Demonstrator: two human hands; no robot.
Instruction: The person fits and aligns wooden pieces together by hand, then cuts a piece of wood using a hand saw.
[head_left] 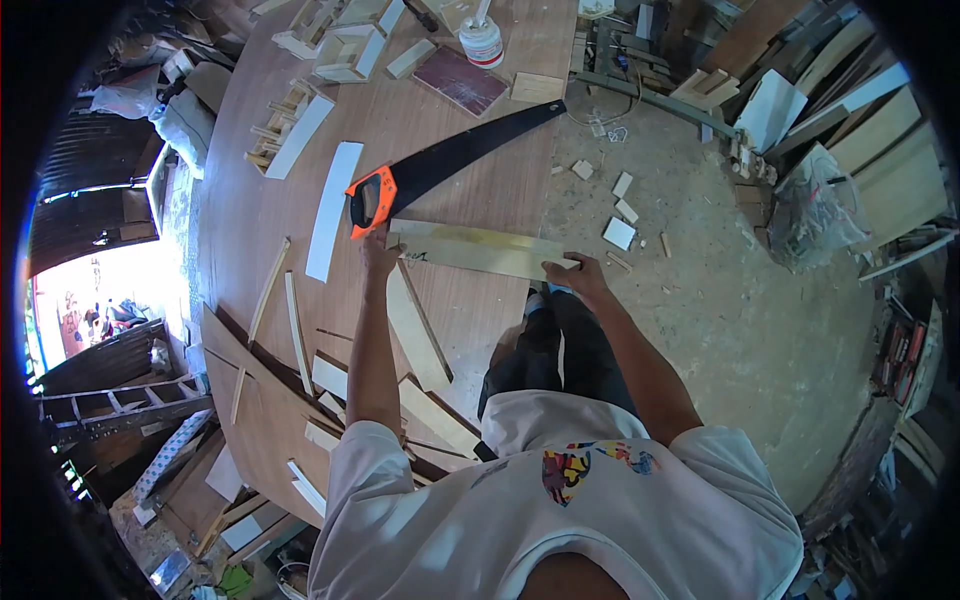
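A pale wooden board (475, 250) with dark pencil-like marks near its left end lies across the front of my body. My left hand (379, 255) is closed at the board's left end, just below the orange handle of a hand saw (460, 155). Around the board's right end, my right hand (578, 272) has its fingers wrapped. The saw rests on the brown table (460, 320), its black blade pointing up and right. Left of the handle lies a white strip (334, 210). Another pale board (415, 325) sits below my left hand.
Small wooden frames (350, 52), a white tub (482, 43) and a dark red panel (461, 80) are at the table's far end. Thin strips and offcuts lie at the lower left. Wood scraps (619, 233) dot the floor, with stacked boards at the right and a ladder (120, 402) at the left.
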